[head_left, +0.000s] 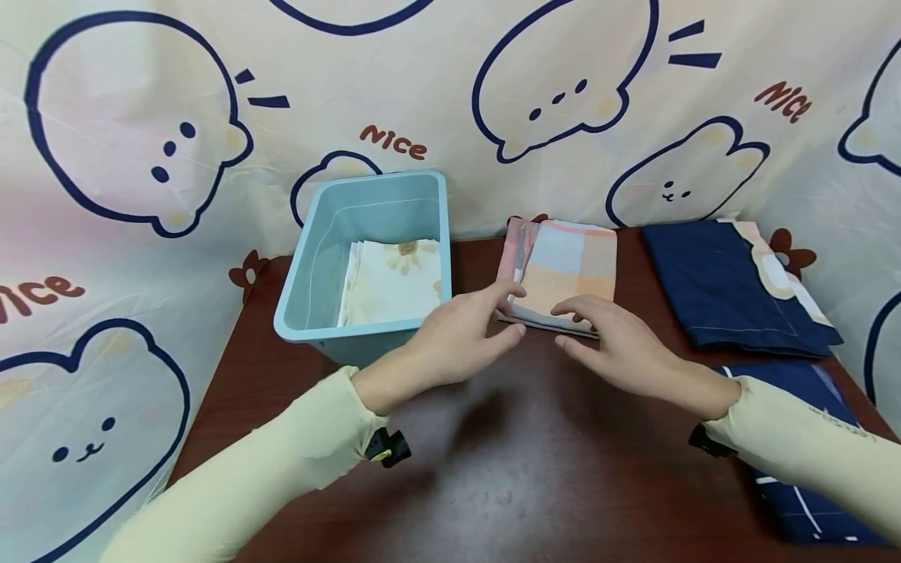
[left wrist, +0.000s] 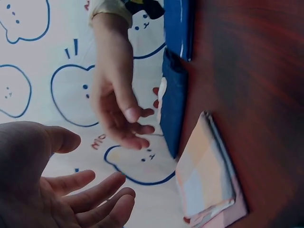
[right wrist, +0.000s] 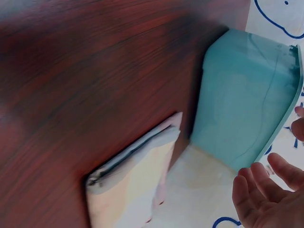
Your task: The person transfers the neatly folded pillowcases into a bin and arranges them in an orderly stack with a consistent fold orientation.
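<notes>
- A folded pastel checked cloth lies on the dark reddish-brown surface.
- The left hand, empty with fingers parted, hovers near the checked cloth's left front.
- The right hand, also empty, fingers loosely bent, hovers near its right front.
- Left of the checked cloth, a light-blue plastic bin contains folded white flower-print fabric.
- Right of it lies folded navy fabric.

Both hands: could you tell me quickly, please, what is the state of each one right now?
Left hand: open, fingers relaxed, holding nothing.
Right hand: open, fingers loosely bent, holding nothing.
</notes>
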A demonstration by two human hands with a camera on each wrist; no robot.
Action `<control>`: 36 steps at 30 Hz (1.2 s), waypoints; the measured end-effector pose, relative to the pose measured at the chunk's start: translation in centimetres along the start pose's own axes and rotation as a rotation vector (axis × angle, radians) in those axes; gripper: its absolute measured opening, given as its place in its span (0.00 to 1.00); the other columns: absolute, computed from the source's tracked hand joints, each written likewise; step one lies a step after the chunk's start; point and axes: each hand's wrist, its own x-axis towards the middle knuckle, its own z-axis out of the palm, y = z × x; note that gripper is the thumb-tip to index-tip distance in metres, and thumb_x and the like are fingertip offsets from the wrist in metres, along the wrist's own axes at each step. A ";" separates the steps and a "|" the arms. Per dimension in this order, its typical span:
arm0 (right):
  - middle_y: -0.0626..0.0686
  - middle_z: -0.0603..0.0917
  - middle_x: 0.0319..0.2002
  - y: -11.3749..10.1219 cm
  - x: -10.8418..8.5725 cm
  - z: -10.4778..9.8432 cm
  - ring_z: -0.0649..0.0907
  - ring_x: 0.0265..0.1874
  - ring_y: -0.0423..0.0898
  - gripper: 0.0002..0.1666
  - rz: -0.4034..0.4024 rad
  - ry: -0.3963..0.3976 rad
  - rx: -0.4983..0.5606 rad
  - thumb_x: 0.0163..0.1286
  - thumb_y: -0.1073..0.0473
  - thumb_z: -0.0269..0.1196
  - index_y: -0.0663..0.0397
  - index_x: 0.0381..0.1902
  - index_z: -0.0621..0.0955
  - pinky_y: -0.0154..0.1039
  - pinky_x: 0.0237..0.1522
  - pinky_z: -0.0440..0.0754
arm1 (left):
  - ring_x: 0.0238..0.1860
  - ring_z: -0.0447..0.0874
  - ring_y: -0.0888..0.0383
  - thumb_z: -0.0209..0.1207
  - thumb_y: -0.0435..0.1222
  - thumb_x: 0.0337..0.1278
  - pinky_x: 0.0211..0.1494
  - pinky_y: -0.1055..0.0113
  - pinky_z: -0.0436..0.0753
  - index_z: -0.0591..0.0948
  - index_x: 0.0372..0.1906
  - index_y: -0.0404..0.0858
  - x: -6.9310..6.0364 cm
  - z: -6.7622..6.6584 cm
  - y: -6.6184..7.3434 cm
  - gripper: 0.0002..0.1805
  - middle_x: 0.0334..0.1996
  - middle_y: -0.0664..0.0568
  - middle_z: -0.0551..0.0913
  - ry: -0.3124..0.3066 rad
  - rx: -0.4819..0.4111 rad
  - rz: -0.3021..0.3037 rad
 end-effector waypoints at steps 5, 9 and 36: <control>0.57 0.83 0.56 1.3 -0.2 -0.3 0.84 0.48 0.53 0.22 0.051 -0.011 0.031 0.73 0.54 0.63 0.54 0.61 0.78 0.48 0.43 0.82 | 0.49 0.86 0.59 0.58 0.46 0.70 0.48 0.60 0.83 0.73 0.67 0.49 1.0 1.7 0.0 0.24 0.54 0.53 0.86 -0.047 -0.018 -0.002; 0.61 0.81 0.57 2.5 0.0 -0.3 0.84 0.47 0.55 0.22 0.095 -0.015 0.074 0.74 0.55 0.62 0.57 0.62 0.77 0.46 0.41 0.82 | 0.53 0.85 0.57 0.57 0.46 0.70 0.53 0.58 0.83 0.73 0.68 0.48 2.2 2.8 -0.2 0.24 0.58 0.51 0.84 -0.071 -0.057 -0.032; 0.73 0.67 0.69 10.6 2.6 1.0 0.72 0.62 0.65 0.35 0.432 -0.123 0.245 0.79 0.50 0.54 0.65 0.74 0.61 0.62 0.60 0.72 | 0.74 0.66 0.49 0.53 0.44 0.70 0.74 0.50 0.69 0.67 0.75 0.43 10.9 8.7 -4.8 0.30 0.73 0.50 0.70 0.071 0.120 -0.203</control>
